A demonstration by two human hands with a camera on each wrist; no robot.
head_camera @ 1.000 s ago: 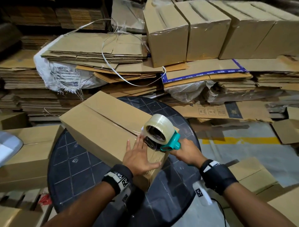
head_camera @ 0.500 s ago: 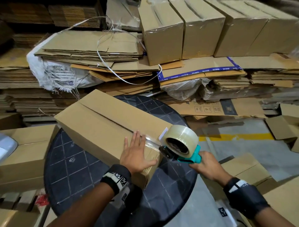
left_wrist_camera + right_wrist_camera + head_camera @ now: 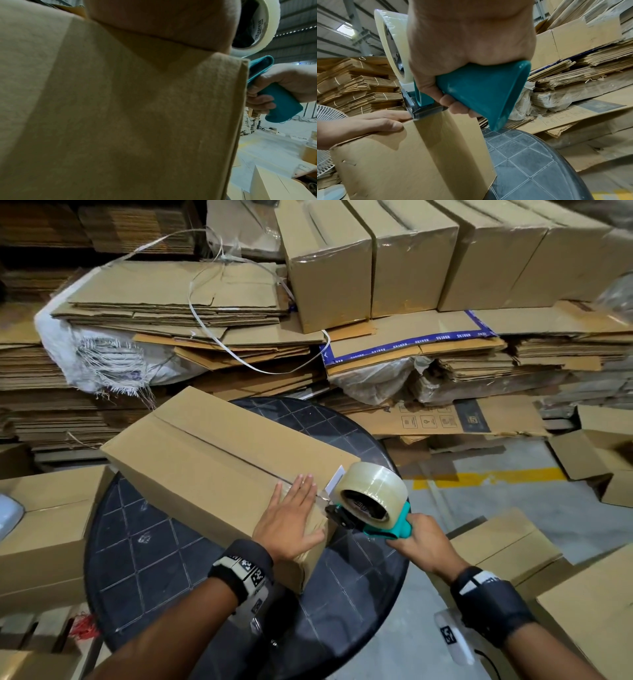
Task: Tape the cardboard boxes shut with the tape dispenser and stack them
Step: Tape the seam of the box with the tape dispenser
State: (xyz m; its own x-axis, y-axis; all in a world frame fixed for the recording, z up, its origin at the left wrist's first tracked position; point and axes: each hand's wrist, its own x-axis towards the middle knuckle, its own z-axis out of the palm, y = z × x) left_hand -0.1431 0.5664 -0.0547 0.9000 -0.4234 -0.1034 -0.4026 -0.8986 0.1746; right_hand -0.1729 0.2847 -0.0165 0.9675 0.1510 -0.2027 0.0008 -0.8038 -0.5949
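Right wrist view shows the right hand (image 3: 471,51) clamped round the teal tape dispenser (image 3: 481,94) handle, its blade at the cardboard box (image 3: 219,470) end edge on the tabletop (image 3: 144,546), so the flat, open left hand (image 3: 291,522) should press the strip while the dispenser twists to cut cleanly.

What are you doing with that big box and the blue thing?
A person is taping a cardboard box shut on a round black table. The left hand lies flat on the near end of the box, holding it down. The right hand grips the teal tape dispenser, which carries a roll of clear tape. Its front edge sits at the box's near top edge, and clear tape runs down the end face. Most of the top seam looks untaped so far.
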